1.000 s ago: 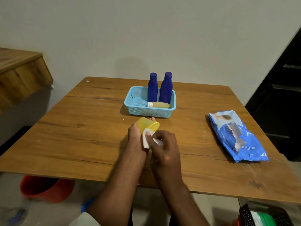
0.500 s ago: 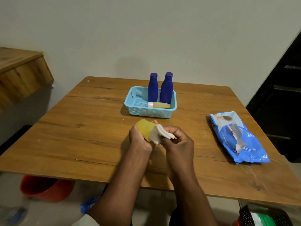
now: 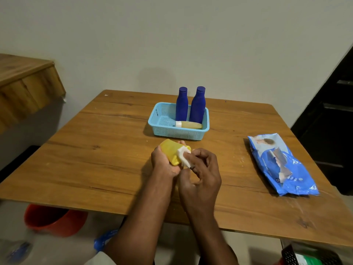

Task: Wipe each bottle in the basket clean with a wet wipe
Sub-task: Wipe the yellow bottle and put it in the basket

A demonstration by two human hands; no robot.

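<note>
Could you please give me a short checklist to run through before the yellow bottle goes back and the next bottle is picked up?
1. Left hand grips the yellow bottle securely: ok.
2. Right hand presses the wet wipe against the bottle: ok.
3. Yellow bottle wiped on every side: cannot tell, its underside is hidden.
4. Free space in the blue basket for its return: ok, the left half is open.
5. Bottles left to wipe are reachable: ok, two blue bottles stand upright and a small tan bottle lies in front.
6. Wipe pack at hand on the table: ok.
</note>
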